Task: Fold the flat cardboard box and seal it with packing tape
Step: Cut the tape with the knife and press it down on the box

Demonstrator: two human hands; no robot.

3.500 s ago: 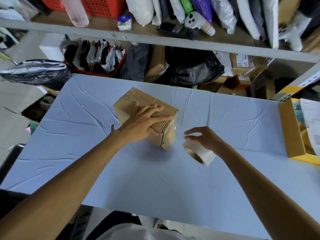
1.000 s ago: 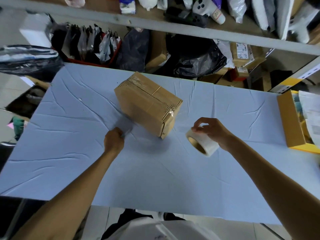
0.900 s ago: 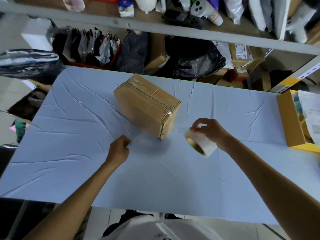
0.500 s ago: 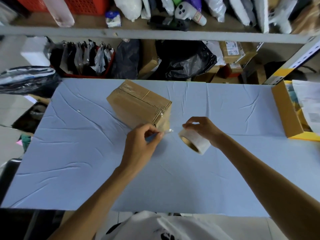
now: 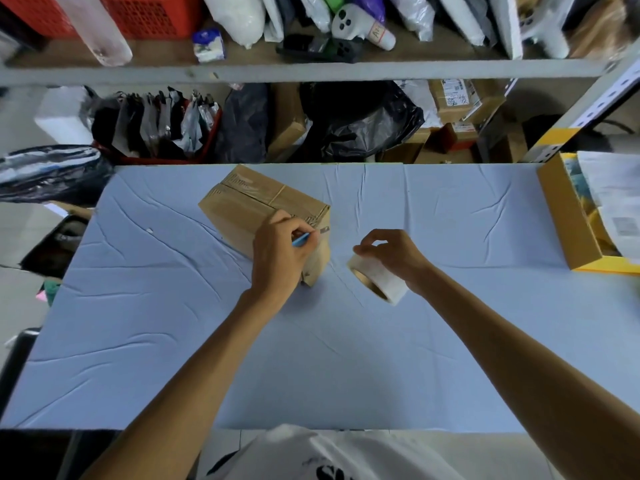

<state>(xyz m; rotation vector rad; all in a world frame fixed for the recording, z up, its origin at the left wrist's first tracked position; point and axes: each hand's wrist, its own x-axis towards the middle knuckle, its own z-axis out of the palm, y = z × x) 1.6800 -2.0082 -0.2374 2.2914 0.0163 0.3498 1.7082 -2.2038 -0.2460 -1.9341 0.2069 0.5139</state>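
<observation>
Change since earlier views: left hand (image 5: 280, 251) has come from the cloth left of the box up to the box's near-right end, now carrying a tool; box and tape roll have hardly shifted.
Left hand: fingers curled together, pinching the blue-handled cutter (image 5: 302, 240) against the thumb; heel of the hand lies over the box's near side.
Cutter: short blade tip projects rightward, just past the box's upper right edge.
Cardboard box (image 5: 256, 202): folded up and closed, standing on the blue-covered table (image 5: 166, 334), left of centre, towards the far edge.
Box axis: long axis runs diagonally, far-left to near-right; small end face points near-right, towards the roll; taped top faces up.
Right hand (image 5: 394, 252): fingertips and thumb curled over the roll's upper rim, gripping it.
Packing-tape roll (image 5: 379, 280): near the box's end, apart from it, tilted so its core opens near-left.
Tape span: clear film between box and roll cannot be made out.
Step in hand (judged): severing the tape at the box end.
Good practice: hold the roll back to tension the film, cut close to the cardboard edge, blade directed away from the right hand, then smooth the tail down.
Yellow-edged tray (image 5: 568, 220): far right, well apart.
</observation>
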